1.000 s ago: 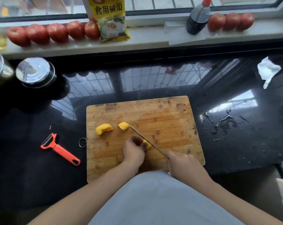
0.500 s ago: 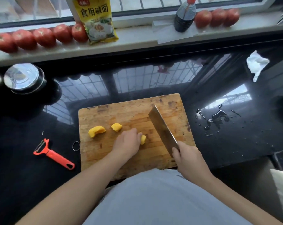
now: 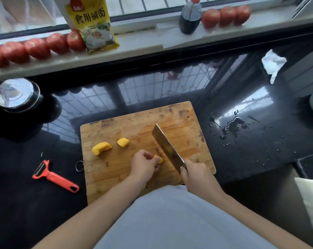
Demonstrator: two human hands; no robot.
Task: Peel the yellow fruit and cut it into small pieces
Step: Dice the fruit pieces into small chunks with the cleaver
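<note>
Glossy black stone makes up your surface (image 3: pixel 260 159), mirroring the window grille. Your left hand (image 3: pixel 143 165) hides most of the yellow piece (image 3: pixel 158 158) it pinches, its grip curled round that piece on the wooden cutting board (image 3: pixel 134 126); only a small rounded edge shows past your fingertips. Your right hand (image 3: pixel 197 177) has its grip clamped on the cleaver (image 3: pixel 167 148), and the handle is hidden inside your fist. The broad steel blade is tilted, its flat face showing, just right of the pinched piece; whether its edge touches the board is hard to tell.

You can count three yellow pieces: the pinched one, a small wedge (image 3: pixel 123 141) beyond and left of your left grip, and a longer curved chunk (image 3: pixel 101 148) farther left. All look smooth and soft-edged.

Well left of your left grip lies one red plastic peeler (image 3: pixel 53 177), off the board. On the sill stand a yellow packet (image 3: pixel 92 24) and a dark bottle (image 3: pixel 190 18), both cut off at the top; eight tomatoes (image 3: pixel 37 48) show, the leftmost cropped. A puddle (image 3: pixel 233 125) glistens beyond your right grip.
</note>
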